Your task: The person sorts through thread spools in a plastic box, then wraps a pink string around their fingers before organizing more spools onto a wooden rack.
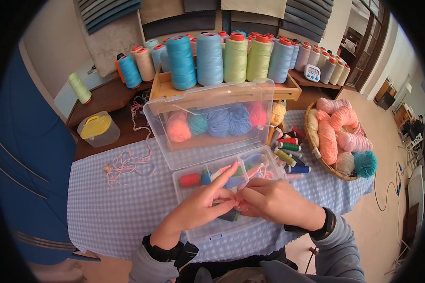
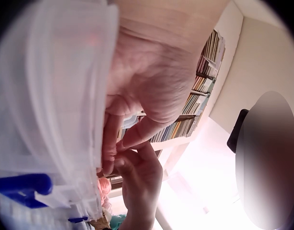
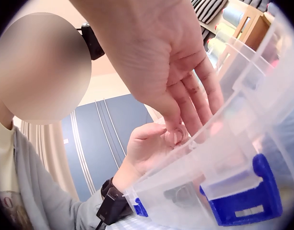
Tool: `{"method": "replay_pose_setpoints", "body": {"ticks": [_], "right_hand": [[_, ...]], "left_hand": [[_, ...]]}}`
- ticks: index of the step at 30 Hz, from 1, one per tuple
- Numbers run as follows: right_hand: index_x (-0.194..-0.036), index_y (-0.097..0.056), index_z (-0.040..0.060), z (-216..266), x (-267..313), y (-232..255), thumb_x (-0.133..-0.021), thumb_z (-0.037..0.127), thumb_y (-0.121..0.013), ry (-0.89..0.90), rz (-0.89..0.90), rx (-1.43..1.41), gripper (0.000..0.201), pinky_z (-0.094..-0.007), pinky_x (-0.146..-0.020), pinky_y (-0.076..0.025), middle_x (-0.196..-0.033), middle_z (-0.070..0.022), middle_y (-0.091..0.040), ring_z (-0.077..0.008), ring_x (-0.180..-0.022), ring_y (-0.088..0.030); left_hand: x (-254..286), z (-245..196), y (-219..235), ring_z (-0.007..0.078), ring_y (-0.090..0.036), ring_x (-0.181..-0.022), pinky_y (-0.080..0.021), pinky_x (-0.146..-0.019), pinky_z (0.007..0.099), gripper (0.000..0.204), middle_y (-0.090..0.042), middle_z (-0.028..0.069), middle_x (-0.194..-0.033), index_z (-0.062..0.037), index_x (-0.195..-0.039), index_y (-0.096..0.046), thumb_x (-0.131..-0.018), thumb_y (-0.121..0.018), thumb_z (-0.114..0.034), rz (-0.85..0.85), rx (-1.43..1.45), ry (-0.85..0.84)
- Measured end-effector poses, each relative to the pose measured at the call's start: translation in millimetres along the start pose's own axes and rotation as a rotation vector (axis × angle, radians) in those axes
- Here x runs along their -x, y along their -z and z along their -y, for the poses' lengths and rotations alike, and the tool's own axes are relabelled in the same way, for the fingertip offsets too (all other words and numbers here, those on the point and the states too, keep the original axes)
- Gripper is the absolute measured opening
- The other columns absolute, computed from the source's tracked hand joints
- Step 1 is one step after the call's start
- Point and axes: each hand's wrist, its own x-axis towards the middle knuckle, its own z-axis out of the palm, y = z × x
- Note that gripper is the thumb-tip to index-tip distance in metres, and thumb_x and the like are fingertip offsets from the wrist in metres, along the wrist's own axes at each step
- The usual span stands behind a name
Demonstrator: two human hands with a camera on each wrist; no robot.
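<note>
Over the clear plastic box, my two hands meet at the fingertips. My right hand has its thumb and fingers bent together, pinching something small and pale pink, mostly hidden by the fingers; I cannot tell what it is. My left hand brings its thumb against those fingertips, while its index finger points away across the box. Inside the divided box lie a red thread spool and pink and white yarn strands. Balls of yarn show through its raised lid. The right wrist view shows the box's blue latch close below my fingers.
Loose thread spools lie right of the box, beside a wicker basket of yarn skeins. Tangled yarn rests on the checked cloth. A yellow-lidded tub stands left. Large thread cones line the back.
</note>
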Motion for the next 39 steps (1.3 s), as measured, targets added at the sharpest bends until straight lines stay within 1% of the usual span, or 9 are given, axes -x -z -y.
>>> {"method": "replay_pose_setpoints", "body": {"ticks": [3,5,14,16,20,30,35,38,39], "right_hand": [[-0.081,-0.049,0.0029,-1.5,-0.2,1.4,-0.073,0.013,-0.063,-0.029,0.044,-0.018,0.018,-0.0356,-0.049,-0.046,-0.065,-0.0108,-0.053,-0.026,-0.062,-0.057],[-0.086,-0.052,0.004,-2.6,0.4,3.3,-0.076,0.016,-0.062,-0.098,0.142,-0.073,0.019,-0.0363,-0.055,-0.046,-0.073,-0.0104,-0.057,-0.0288,-0.066,-0.058],[-0.085,-0.048,0.0046,-8.3,-0.9,3.4,-0.076,0.014,-0.062,-0.06,0.159,-0.209,0.019,-0.0374,-0.052,-0.043,-0.066,-0.0112,-0.053,-0.0291,-0.063,-0.057],[-0.086,-0.049,0.0052,-9.4,-0.6,1.8,-0.075,0.014,-0.063,-0.073,0.122,-0.229,0.02,-0.0371,-0.053,-0.043,-0.067,-0.0106,-0.053,-0.0288,-0.064,-0.057],[-0.088,-0.052,0.0067,-9.2,0.5,-2.2,-0.073,0.015,-0.065,-0.074,0.021,-0.232,0.021,-0.0362,-0.054,-0.045,-0.069,-0.0089,-0.055,-0.0274,-0.065,-0.057],[-0.085,-0.055,0.0076,-9.2,-0.3,-3.5,-0.072,0.015,-0.066,-0.047,-0.031,-0.227,0.019,-0.0355,-0.053,-0.045,-0.068,-0.0078,-0.055,-0.0254,-0.065,-0.057],[-0.087,-0.055,0.0087,-5.9,-3.1,0.0,-0.074,0.016,-0.065,-0.081,0.116,-0.093,0.017,-0.0349,-0.053,-0.044,-0.069,-0.0075,-0.056,-0.0261,-0.064,-0.058],[-0.088,-0.053,0.0092,-5.8,-3.4,2.1,-0.075,0.017,-0.064,-0.071,0.15,-0.072,0.019,-0.0359,-0.052,-0.043,-0.065,-0.0081,-0.056,-0.0265,-0.062,-0.058],[-0.088,-0.053,0.0092,-6.0,-3.8,3.5,-0.075,0.017,-0.064,-0.07,0.148,-0.073,0.019,-0.0359,-0.052,-0.043,-0.065,-0.0081,-0.056,-0.0265,-0.062,-0.058]], "left_hand": [[0.2,-0.1,0.8,0.011,-0.055,-0.079,-0.042,-0.076,0.0234,0.073,-0.06,0.0092,-0.086,-0.0068,-0.141,-0.008,-0.083,-0.051,0.002,0.023,-0.043,-0.015],[-0.4,1.6,1.3,0.0113,-0.055,-0.078,-0.042,-0.075,0.0233,0.074,-0.061,0.009,-0.084,-0.0067,-0.141,-0.007,-0.082,-0.052,0.003,0.039,-0.068,-0.027],[-2.4,3.5,0.3,0.0098,-0.055,-0.072,-0.042,-0.073,0.0222,0.076,-0.062,0.0074,-0.077,-0.0058,-0.14,-0.008,-0.082,-0.056,0.001,0.05,-0.122,-0.019],[-3.4,1.9,1.6,0.0098,-0.056,-0.074,-0.042,-0.074,0.0221,0.075,-0.062,0.0077,-0.078,-0.0058,-0.14,-0.01,-0.082,-0.056,0.002,0.04,-0.233,-0.035],[-2.2,3.7,1.4,0.01,-0.057,-0.075,-0.042,-0.075,0.0225,0.074,-0.062,0.0078,-0.079,-0.0056,-0.14,-0.011,-0.082,-0.056,0.002,-0.001,-0.133,-0.045],[-0.9,-2.8,3.3,0.0094,-0.055,-0.074,-0.042,-0.073,0.0216,0.076,-0.062,0.0073,-0.079,-0.0063,-0.14,-0.008,-0.082,-0.055,0.002,0.008,-0.142,-0.031],[-0.1,-5.6,2.7,0.0097,-0.055,-0.074,-0.042,-0.074,0.0224,0.077,-0.063,0.0083,-0.078,-0.0073,-0.141,-0.006,-0.082,-0.055,0.002,0.015,-0.188,-0.014],[0.5,-5.6,2.3,0.0101,-0.056,-0.074,-0.042,-0.075,0.0228,0.078,-0.064,0.009,-0.079,-0.0077,-0.141,-0.006,-0.082,-0.056,0.002,0.019,-0.191,-0.029],[1.2,-5.3,3.6,0.0103,-0.056,-0.074,-0.042,-0.076,0.0231,0.079,-0.064,0.01,-0.084,-0.0078,-0.141,-0.005,-0.081,-0.056,0.002,0.048,-0.181,-0.033]]}}
